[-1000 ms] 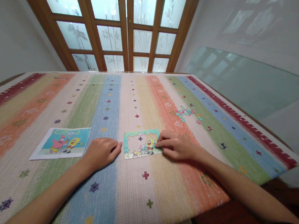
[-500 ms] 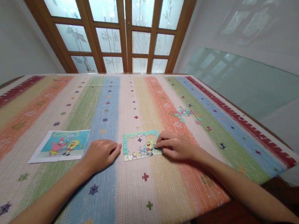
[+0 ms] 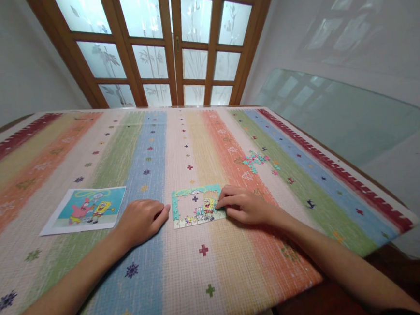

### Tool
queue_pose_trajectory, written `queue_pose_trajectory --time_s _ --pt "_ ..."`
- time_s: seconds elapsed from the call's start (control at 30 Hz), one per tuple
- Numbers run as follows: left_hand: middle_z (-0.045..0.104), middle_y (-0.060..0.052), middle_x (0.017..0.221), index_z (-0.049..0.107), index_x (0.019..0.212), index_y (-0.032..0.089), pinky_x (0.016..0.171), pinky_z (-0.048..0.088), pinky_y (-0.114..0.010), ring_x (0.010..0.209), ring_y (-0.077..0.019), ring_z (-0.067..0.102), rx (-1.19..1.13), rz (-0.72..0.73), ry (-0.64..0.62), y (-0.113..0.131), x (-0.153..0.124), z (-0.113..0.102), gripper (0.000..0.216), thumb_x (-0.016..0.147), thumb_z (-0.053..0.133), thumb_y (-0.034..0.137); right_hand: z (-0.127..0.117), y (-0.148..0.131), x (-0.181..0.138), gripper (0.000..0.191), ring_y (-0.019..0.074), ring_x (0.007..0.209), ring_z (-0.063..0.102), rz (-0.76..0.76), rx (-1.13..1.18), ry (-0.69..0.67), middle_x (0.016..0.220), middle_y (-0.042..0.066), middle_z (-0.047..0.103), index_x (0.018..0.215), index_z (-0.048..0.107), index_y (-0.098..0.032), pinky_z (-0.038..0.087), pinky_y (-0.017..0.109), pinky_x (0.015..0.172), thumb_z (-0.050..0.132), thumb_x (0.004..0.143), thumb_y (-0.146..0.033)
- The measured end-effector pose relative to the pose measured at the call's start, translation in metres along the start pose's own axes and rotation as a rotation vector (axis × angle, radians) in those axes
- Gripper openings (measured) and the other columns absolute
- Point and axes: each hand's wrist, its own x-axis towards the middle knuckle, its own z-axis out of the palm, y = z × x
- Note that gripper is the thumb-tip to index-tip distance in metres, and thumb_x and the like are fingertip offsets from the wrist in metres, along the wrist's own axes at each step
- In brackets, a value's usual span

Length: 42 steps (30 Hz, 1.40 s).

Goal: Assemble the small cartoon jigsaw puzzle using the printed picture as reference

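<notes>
A small, partly assembled cartoon jigsaw puzzle [image 3: 195, 206] lies on the striped tablecloth [image 3: 151, 147]; its frame is joined and its middle is hollow. My right hand [image 3: 245, 206] rests on the puzzle's right edge, fingers curled together and pressing down near the yellow figure. My left hand [image 3: 140, 221] lies flat on the cloth just left of the puzzle, fingers loosely extended, holding nothing. A printed reference picture [image 3: 86, 209] sits further left. Loose teal and pink puzzle pieces [image 3: 256, 159] lie in a small heap beyond my right hand.
The table's right edge [image 3: 345, 164] runs diagonally near the loose pieces. A glass pane [image 3: 341, 113] leans against the wall on the right. Wooden-framed frosted doors [image 3: 172, 44] stand behind the table.
The view has tilted slightly, so everything sits a little lower in frame. Both hands stay in the same places at the puzzle.
</notes>
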Motion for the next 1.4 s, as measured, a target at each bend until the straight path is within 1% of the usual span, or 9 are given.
queue_pose_trajectory --time_s 0.1,0.23,0.33,0.43,0.6,0.7,0.83,1.1,1.4 --pt "0.059 -0.004 0.052 0.055 0.057 0.018 0.056 0.026 -0.031 0.049 -0.0150 0.051 -0.005 0.008 0.001 0.001 0.001 0.000 0.056 0.105 0.034 0.037 -0.004 0.003 0.000 0.034 0.0200 0.089 0.063 0.003 -0.019 0.019 0.094 0.007 0.069 0.103 0.073 -0.023 0.053 0.035 0.081 0.050 0.083 -0.006" --pt "0.059 -0.004 0.052 0.055 0.056 0.018 0.056 0.026 -0.031 0.049 -0.0152 0.052 -0.014 0.005 -0.003 0.002 0.001 0.000 0.055 0.104 0.034 0.036 -0.018 0.017 0.000 0.026 0.0217 0.085 0.063 0.054 -0.100 0.177 0.092 0.008 0.070 0.103 0.072 -0.022 0.051 0.038 0.079 0.052 0.088 -0.012" --pt "0.058 -0.004 0.052 0.054 0.056 0.018 0.056 0.026 -0.031 0.049 -0.0154 0.051 -0.017 0.002 -0.002 0.001 0.001 -0.001 0.055 0.104 0.034 0.037 -0.034 0.039 -0.003 0.016 0.0227 0.081 0.062 0.195 -0.216 0.348 0.088 0.007 0.070 0.099 0.071 -0.022 0.050 0.040 0.078 0.057 0.091 -0.023" --pt "0.057 -0.004 0.051 0.054 0.056 0.019 0.056 0.027 -0.032 0.049 -0.0160 0.051 -0.017 -0.006 -0.005 0.001 0.001 -0.001 0.056 0.104 0.033 0.038 -0.050 0.069 -0.013 0.018 0.0250 0.081 0.062 0.357 -0.353 0.479 0.090 0.009 0.071 0.100 0.071 -0.022 0.050 0.043 0.081 0.061 0.088 -0.032" --pt "0.058 -0.004 0.052 0.055 0.056 0.019 0.056 0.027 -0.032 0.050 -0.0163 0.051 -0.009 -0.022 -0.028 0.001 0.000 0.000 0.056 0.104 0.033 0.038 -0.067 0.112 -0.033 0.020 0.0311 0.088 0.061 0.590 -0.523 0.549 0.087 0.013 0.067 0.094 0.073 -0.021 0.048 0.048 0.086 0.057 0.084 -0.029" --pt "0.059 -0.004 0.054 0.056 0.058 0.019 0.056 0.028 -0.031 0.051 -0.0162 0.052 -0.013 -0.030 -0.040 0.001 0.000 0.000 0.055 0.104 0.033 0.038 -0.069 0.124 -0.039 0.023 0.0331 0.092 0.059 0.678 -0.556 0.535 0.090 0.015 0.065 0.094 0.075 -0.020 0.047 0.050 0.089 0.057 0.082 -0.028" --pt "0.060 -0.004 0.054 0.056 0.057 0.019 0.056 0.028 -0.031 0.051 -0.0165 0.052 -0.014 -0.025 -0.039 0.001 0.000 0.000 0.055 0.104 0.033 0.038 -0.067 0.130 -0.040 0.027 0.0346 0.094 0.057 0.716 -0.582 0.483 0.090 0.016 0.064 0.093 0.077 -0.019 0.047 0.051 0.090 0.056 0.083 -0.032" --pt "0.060 -0.005 0.055 0.057 0.058 0.018 0.056 0.029 -0.031 0.051 -0.0165 0.053 -0.005 -0.023 -0.036 0.001 0.000 0.001 0.055 0.104 0.034 0.037 -0.071 0.128 -0.039 0.023 0.0327 0.092 0.058 0.716 -0.536 0.435 0.088 0.014 0.063 0.086 0.077 -0.020 0.047 0.048 0.088 0.059 0.081 -0.034" --pt "0.060 -0.005 0.055 0.056 0.058 0.019 0.056 0.029 -0.031 0.052 -0.0166 0.053 -0.007 -0.032 -0.048 0.001 0.000 0.000 0.056 0.104 0.032 0.039 -0.086 0.122 -0.045 0.018 0.0306 0.090 0.059 0.640 -0.417 0.290 0.091 0.011 0.065 0.085 0.078 -0.022 0.045 0.050 0.090 0.066 0.072 -0.028"
